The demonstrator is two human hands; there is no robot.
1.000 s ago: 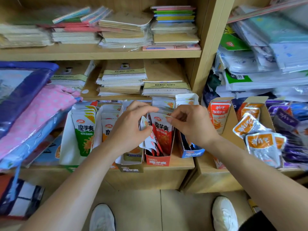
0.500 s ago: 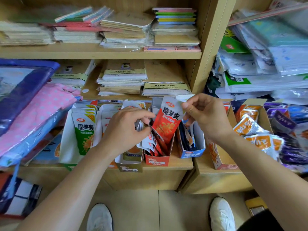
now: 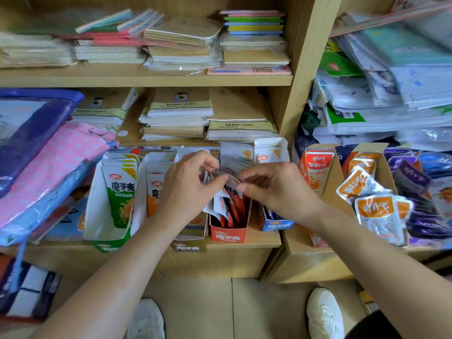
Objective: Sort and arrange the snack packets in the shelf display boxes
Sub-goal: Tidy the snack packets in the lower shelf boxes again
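A red display box [image 3: 228, 234] stands on the lower shelf, packed with red snack packets [image 3: 231, 206]. My left hand [image 3: 186, 189] and my right hand [image 3: 276, 187] meet above it, both pinching the tops of the red packets and holding them together over the box. Left of it stand a green box [image 3: 107, 241] with green packets [image 3: 121, 192] and an orange packet row [image 3: 154, 192]. A blue box [image 3: 277, 225] sits just right of the red one, partly behind my right wrist.
Orange packets [image 3: 376, 211] and purple ones [image 3: 411, 177] fill cardboard boxes on the right shelf. Stacked notebooks [image 3: 176, 116] lie on the shelves above. Pink and blue bags [image 3: 49, 165] bulge out at left. My white shoes [image 3: 322, 311] stand on the tiled floor below.
My right hand, which had lifted one red packet up above the box, has come back down with it to the red box. My left hand stayed at the packets.
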